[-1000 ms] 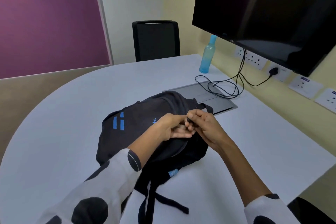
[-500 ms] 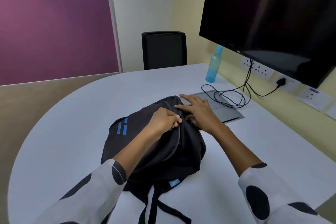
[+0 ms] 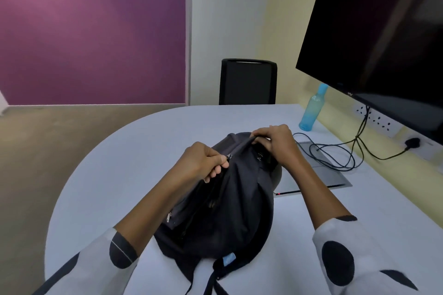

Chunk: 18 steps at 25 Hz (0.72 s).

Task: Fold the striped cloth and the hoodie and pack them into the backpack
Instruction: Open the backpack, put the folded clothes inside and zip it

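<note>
Since half a second ago both hands have shifted on the backpack (image 3: 230, 201): the right hand (image 3: 275, 143) has gone from lying flat on the fabric to curling its fingers round the top edge, and the left hand (image 3: 203, 163) has slid toward the zip line, where it now pinches the fabric beside a small metal zipper pull (image 3: 229, 156). Its blue stripe logo, seen earlier, has turned out of sight. The dark bag stands bunched on the white counter (image 3: 119, 175), just in front of the person, with its straps (image 3: 211, 280) trailing toward the near edge and a small blue tag (image 3: 229, 259) at its base. The hands are apart, one at each end of the zip (whether the bag holds anything cannot be seen). Behind the bag lie a grey panel (image 3: 318, 175) set in the counter, a coil of black cable (image 3: 330, 153) and a blue bottle (image 3: 311, 112). A dark monitor (image 3: 374, 38) hangs at right, and a black chair (image 3: 248, 81) stands at the far side.
</note>
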{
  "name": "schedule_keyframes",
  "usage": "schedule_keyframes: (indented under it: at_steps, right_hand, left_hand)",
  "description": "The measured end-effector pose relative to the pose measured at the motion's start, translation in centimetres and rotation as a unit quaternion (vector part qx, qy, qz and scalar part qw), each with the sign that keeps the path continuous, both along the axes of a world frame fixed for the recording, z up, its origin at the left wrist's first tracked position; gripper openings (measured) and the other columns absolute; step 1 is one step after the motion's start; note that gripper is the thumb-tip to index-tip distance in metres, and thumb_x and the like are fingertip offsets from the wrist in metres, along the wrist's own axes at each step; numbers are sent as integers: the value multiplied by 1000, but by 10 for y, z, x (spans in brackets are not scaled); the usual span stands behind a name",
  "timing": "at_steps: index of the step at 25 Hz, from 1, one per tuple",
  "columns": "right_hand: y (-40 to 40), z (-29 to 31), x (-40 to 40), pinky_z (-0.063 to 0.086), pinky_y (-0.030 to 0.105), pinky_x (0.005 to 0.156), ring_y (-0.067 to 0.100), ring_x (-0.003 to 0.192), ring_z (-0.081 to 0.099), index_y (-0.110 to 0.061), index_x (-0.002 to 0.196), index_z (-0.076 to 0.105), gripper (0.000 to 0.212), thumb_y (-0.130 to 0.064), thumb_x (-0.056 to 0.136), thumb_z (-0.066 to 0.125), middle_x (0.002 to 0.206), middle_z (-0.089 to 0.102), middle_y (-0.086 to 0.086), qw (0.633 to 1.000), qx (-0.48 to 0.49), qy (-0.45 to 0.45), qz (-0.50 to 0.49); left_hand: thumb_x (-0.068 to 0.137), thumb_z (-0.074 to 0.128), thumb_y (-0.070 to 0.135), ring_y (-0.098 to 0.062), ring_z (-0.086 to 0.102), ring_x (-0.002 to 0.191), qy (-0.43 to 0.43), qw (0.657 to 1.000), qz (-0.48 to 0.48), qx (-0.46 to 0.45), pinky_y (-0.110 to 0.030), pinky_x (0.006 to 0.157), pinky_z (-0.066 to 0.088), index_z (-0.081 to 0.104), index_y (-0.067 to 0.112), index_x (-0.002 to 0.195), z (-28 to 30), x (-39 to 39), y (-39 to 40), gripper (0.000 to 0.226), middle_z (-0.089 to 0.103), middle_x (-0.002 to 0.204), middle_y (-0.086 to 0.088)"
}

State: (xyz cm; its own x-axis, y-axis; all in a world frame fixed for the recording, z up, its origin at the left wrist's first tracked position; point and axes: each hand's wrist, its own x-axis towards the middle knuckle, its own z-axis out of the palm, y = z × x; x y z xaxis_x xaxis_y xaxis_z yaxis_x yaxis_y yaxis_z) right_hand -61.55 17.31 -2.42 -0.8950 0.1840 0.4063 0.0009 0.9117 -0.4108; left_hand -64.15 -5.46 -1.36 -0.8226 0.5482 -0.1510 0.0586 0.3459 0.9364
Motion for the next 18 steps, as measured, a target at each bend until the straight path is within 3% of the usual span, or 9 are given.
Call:
schedule_keyframes:
  at_steps: [3,4,7,9,12,15,18]
  right_hand:
    - [-5,1,-4,50,28,87,14,83,65,-18,91,76,17,-7,85,64,86,74,0,999,-29,-16,-41]
    - [-7,4,-4,50,23,88,12,87,66,-18,94,76,18,-6,84,65,91,74,0,998,-41,-35,-34]
    - [-19,22,8,39,3,87,-7,101,60,-19,114,70,35,-8,80,72,111,69,-10,979,-125,-129,101]
    - [-32,25,14,38,5,92,-8,107,56,-21,117,68,43,-14,76,77,114,67,-14,970,-89,-154,165]
    - [-45,9,11,46,21,90,-3,92,59,-20,105,74,30,-17,75,78,100,72,-9,986,4,-85,141]
    - [-45,-1,11,47,21,87,-7,79,60,-20,98,76,17,-16,82,72,86,74,-9,993,-24,-28,111]
    - [-40,-5,11,49,26,91,-5,81,63,-21,100,75,16,-18,86,69,83,74,-12,997,-25,2,79]
  left_hand:
    - [94,55,13,-7,48,45,-26,998,19,53,-17,45,42,71,2,79,-10,2,-15,24,54,50,3]
    - [95,54,12,-8,49,46,-38,996,30,74,-17,46,44,70,2,78,-11,1,-16,25,55,52,0]
    - [96,52,12,-9,51,48,-68,990,45,115,-18,49,47,69,-1,82,-7,5,-12,25,57,58,-3]
    - [96,52,12,-7,52,48,-74,988,53,124,-17,50,47,69,-2,84,-4,10,-7,25,58,59,-3]
    - [95,53,12,-4,51,45,-89,985,62,133,-15,49,46,69,-2,85,-6,13,-6,24,57,59,-3]
    - [95,53,11,-4,49,44,-85,986,61,130,-16,48,45,70,1,82,-10,12,-14,24,56,56,-1]
    - [94,54,10,-5,49,42,-87,985,59,138,-17,46,46,70,-1,82,-16,16,-25,23,55,51,0]
